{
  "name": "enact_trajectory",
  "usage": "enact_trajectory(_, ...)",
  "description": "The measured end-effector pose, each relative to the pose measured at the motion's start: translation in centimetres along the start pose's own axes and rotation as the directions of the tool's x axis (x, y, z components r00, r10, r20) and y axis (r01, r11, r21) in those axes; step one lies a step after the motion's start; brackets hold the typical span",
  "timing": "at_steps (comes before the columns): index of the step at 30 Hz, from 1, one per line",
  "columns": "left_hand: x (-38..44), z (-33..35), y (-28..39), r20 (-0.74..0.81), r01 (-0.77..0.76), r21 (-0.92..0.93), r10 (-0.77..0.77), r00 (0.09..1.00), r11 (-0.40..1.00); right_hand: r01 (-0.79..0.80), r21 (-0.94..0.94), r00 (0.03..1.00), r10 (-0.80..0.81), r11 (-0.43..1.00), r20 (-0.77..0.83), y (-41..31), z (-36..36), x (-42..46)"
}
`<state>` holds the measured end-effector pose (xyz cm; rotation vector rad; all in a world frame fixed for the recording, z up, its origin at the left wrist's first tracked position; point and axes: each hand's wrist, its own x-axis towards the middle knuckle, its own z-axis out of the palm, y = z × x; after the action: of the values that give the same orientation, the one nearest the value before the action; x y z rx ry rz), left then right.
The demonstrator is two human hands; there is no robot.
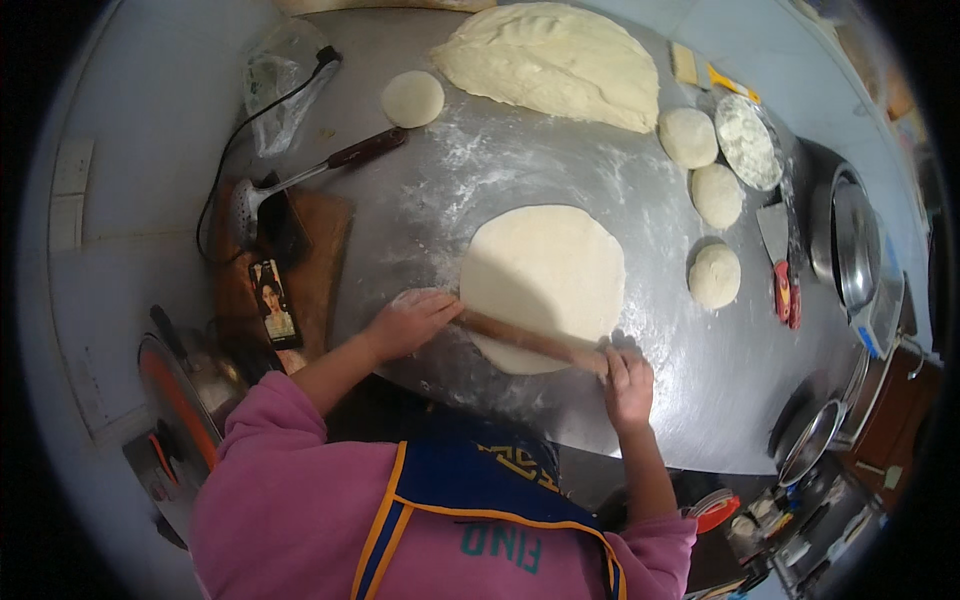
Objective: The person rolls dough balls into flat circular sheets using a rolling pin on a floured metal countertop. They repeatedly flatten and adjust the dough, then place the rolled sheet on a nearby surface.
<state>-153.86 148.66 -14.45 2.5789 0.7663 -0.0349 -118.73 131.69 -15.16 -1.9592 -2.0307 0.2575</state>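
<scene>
A wooden rolling pin (529,336) lies slantwise across the near part of a flat, rolled-out sheet of dough (551,270). My left hand (412,319) grips its left end, and my right hand (628,379) has its fingers closed round the right end. Flour is scattered over the metal work surface (405,202) about the sheet. To the right sit dough balls (715,276), (717,196), while another ball of dough (412,99) rests at the upper left. A large mound of dough (555,64) lies at the far edge.
A slotted skimmer (292,178) reaches over a wooden board (326,247) with a phone (274,304) at left. At right are a bowl of flour (747,142), a scraper (776,240), a brush (709,71) and metal pots (832,225). A plastic bag (285,90) and a cable lie at upper left.
</scene>
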Motion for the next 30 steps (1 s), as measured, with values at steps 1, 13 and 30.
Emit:
enact_trajectory(1, -0.6, 0.3, -0.7, 0.007, -0.042, 0.006, 0.042, 0.999, 0.999, 0.031, 0.016, 0.999, -0.031, 0.999, -0.037, 0.3, 0.3, -0.6)
enact_trajectory(13, 18.0, -5.1, -5.2, -0.42, 0.22, 0.125, -0.149, 0.895, 0.968, -0.092, -0.015, 0.949, 0.083, 0.996, -0.305, 3.3, -0.3, 20.4)
enact_trajectory(30, 20.3, -5.6, -5.7, -0.422, 0.117, 0.137, -0.049, 0.905, 0.984, 0.054, -0.061, 0.986, -0.063, 0.997, -0.152, 5.6, -0.6, 22.5)
